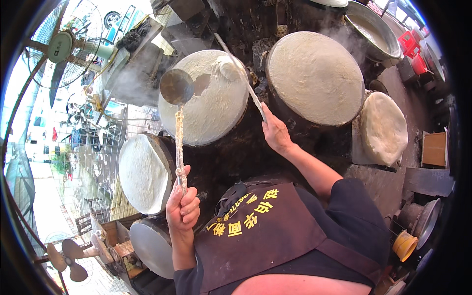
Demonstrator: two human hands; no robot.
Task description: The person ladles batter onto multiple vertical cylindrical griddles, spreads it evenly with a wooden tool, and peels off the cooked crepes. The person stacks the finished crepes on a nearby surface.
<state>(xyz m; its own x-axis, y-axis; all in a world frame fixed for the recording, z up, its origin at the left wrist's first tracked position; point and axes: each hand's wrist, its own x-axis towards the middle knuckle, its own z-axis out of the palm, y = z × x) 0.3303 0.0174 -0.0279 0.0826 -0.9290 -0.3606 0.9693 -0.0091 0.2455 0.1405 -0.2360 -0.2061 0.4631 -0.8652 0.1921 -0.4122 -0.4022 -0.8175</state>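
- Forearm (183, 248) upright, left hand (182, 209) clenched on one round-bowled metal ladle (176, 86), over one cream-coated round griddle (216, 114).
- Right hand (277, 132), outstretched, gripping one pale stick (251, 91) across it.
- Four other pale discs (314, 78) nearby.

ladle (179, 120): batter-crusted | stick (247, 81): slanted | batter sheet (206, 115): round, gapped, beneath both

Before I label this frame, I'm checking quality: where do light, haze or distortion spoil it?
Head view: daylight washes out the background around the larger fan; haze veils the area left of the ladle; fisheye curvature bends edges near the black rim.
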